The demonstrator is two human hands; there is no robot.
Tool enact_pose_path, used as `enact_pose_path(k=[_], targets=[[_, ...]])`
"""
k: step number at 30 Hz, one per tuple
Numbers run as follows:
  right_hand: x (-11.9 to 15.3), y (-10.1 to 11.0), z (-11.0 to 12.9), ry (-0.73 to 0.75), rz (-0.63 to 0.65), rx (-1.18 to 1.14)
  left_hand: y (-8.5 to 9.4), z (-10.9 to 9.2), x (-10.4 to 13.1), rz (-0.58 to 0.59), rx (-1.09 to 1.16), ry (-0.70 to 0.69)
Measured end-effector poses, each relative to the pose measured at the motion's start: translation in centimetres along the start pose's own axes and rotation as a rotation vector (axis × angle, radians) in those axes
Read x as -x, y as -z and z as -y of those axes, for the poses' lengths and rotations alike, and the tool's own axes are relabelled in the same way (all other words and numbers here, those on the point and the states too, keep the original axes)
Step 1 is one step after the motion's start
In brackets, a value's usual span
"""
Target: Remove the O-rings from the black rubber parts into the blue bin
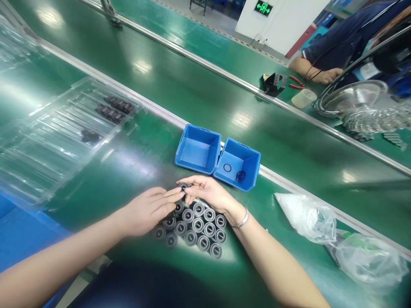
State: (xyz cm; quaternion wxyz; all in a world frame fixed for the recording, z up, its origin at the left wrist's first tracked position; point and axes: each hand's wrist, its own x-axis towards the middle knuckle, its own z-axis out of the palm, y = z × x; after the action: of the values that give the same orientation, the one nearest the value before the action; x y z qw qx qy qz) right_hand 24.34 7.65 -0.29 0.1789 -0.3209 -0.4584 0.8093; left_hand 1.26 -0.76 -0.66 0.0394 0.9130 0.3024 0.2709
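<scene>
My left hand (149,209) and my right hand (208,193) meet over a small round black part (183,186). The thumb and fingers of the right hand grip it from the right. From the left, the fingertips of the left hand press together on it; they cover some of its surface. Just below both hands, several round black ringed parts (198,225) stand close together in rows on the green tabletop (150,265). A few at the left of this group are partly hidden by the left hand.
Beyond my hands stand two blue bins (198,147), the right one holding black rings (240,176). Clear plastic trays (61,149) with dark parts lie left, plastic bags (308,216) right. Across the bench, a person's hand (330,75) rests near red-handled pliers (296,82).
</scene>
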Motion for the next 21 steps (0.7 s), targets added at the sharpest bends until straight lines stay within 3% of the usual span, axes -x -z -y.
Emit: enact_pose_path(k=[3, 7, 18, 21], targets=[[0.0, 0.19, -0.1, -0.002, 0.024, -0.017, 0.01, 0.08, 0.19, -0.03, 0.043, 0.054], [0.0, 0.51, -0.18, -0.015, 0.062, 0.027, -0.1, -0.01, 0.28, 0.012, 0.058, 0.054], [-0.02, 0.19, -0.08, -0.024, 0.046, 0.041, -0.05, -0.11, 0.0, 0.035, -0.034, 0.018], [-0.16, 0.23, -0.28, -0.037, 0.008, 0.063, 0.03, 0.11, 0.11, -0.019, 0.037, 0.082]])
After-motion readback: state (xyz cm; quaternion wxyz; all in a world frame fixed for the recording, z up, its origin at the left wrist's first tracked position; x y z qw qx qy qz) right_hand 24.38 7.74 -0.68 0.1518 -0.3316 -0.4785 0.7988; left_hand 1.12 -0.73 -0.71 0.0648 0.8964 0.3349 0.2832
